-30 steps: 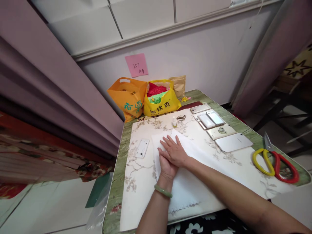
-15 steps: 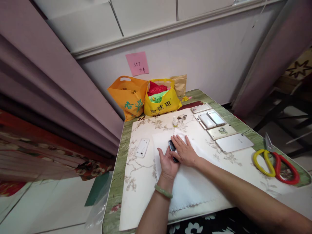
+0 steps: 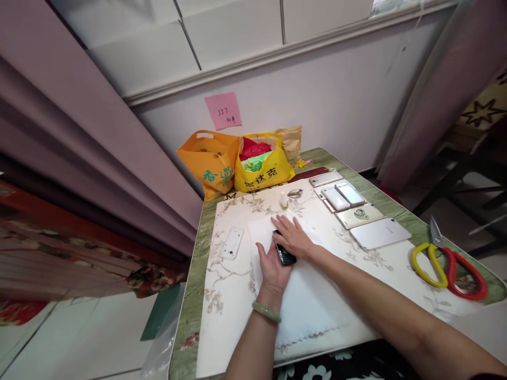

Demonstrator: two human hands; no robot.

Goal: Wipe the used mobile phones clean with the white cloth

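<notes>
A black mobile phone lies over the white cloth, its upper part covered by my right hand. My left hand is turned palm up and supports the phone along its left side; the thumb sticks out and the other fingers are hidden behind the phone. Flat across the phone's top rests my right hand, fingers stretched out toward the far side. A green bangle is on my left wrist. Left of the cloth lies a white phone. Beyond my hands stands a small clear bottle.
Several phones lie at the right, close to scissors with yellow and red handles. Glasses rest beside the bottle. An orange bag and a yellow bag stand at the table's back edge by the wall.
My right hand has slid up and left across the phone. More of the phone's lower end shows now. My left hand stays almost in place, and the view has shifted slightly.
</notes>
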